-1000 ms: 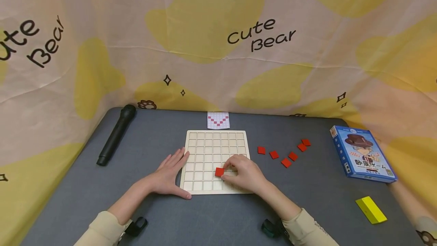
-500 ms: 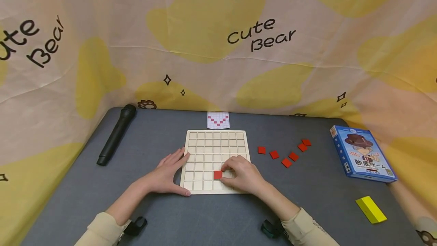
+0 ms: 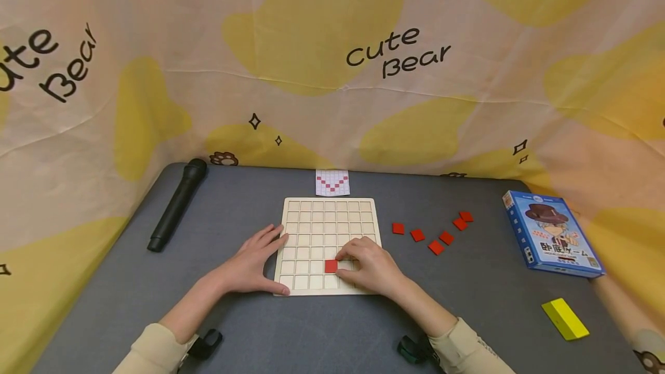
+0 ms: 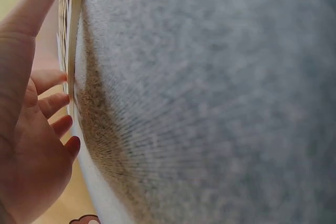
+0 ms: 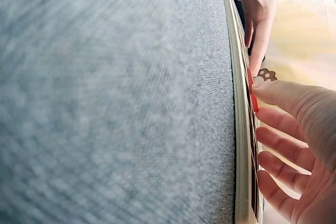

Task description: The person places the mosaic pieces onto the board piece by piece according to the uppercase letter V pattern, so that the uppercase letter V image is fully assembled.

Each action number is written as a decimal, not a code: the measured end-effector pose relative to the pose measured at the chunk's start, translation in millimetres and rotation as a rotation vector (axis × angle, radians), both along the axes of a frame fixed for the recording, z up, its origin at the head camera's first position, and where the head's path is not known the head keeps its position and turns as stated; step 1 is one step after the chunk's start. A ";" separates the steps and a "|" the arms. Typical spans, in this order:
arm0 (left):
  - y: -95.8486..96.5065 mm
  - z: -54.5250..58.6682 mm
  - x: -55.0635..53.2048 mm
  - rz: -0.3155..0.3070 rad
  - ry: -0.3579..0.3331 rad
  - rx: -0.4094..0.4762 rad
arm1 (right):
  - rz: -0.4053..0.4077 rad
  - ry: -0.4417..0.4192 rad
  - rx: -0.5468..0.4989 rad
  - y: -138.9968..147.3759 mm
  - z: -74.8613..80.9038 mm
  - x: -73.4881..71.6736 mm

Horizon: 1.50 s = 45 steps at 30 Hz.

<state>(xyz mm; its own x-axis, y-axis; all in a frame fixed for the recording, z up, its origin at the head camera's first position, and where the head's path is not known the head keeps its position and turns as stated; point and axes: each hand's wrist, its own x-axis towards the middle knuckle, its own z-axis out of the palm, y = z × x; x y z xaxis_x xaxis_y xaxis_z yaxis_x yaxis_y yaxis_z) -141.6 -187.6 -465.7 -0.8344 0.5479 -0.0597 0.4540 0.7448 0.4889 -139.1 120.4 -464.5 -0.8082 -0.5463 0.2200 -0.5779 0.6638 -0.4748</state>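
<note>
A pale wooden grid board (image 3: 328,225) lies in the middle of the grey table. One red square tile (image 3: 331,266) sits flat in a cell of its second-nearest row. My right hand (image 3: 347,263) rests on the board with curled fingers, thumb and forefinger pinching the tile's right edge. In the right wrist view the thumb (image 5: 273,90) presses against the red tile (image 5: 253,98) above the board's rim (image 5: 239,145). My left hand (image 3: 260,253) lies flat against the board's left edge, thumb along the near corner. The left wrist view shows its fingers (image 4: 50,103) beside the board's edge (image 4: 76,35).
Several loose red tiles (image 3: 435,247) lie right of the board. A small pattern card (image 3: 332,183) sits behind it. A black microphone (image 3: 176,205) lies far left, a blue game box (image 3: 550,234) far right, a yellow block (image 3: 564,318) near right. A printed cloth backs the table.
The red tile was held tilted above the board; my right hand drew back slightly and the tile now lies flat in a cell. The left hand barely shifted.
</note>
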 end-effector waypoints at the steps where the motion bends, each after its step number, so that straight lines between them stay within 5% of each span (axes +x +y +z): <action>1: 0.1 0.6 -0.3 -0.002 0.004 -0.004 | 0.003 0.002 -0.004 0.2 0.0 0.0; 14: 0.4 0.6 -1.0 -0.019 0.047 -0.040 | 0.018 0.041 -0.121 14.2 2.3 -3.5; 22: 1.0 -1.2 -2.6 -0.005 0.070 -0.057 | -0.149 0.009 -0.190 47.5 4.8 -21.2; 33: -0.8 -4.8 -1.2 -0.023 0.103 -0.047 | -0.373 0.040 -0.068 98.7 3.8 -42.0; 45: -0.6 -5.1 -0.5 -0.020 0.112 -0.074 | -0.358 -0.014 0.017 112.6 2.8 -49.5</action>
<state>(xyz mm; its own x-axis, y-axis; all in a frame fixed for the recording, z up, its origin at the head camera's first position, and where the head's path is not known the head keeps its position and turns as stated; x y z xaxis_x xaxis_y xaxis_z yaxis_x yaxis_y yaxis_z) -142.1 -188.2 -470.8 -0.8274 0.5616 -0.0079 0.5173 0.7675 0.3786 -188.6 233.0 -461.7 -0.9518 -0.2318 0.2009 -0.3011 0.8309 -0.4679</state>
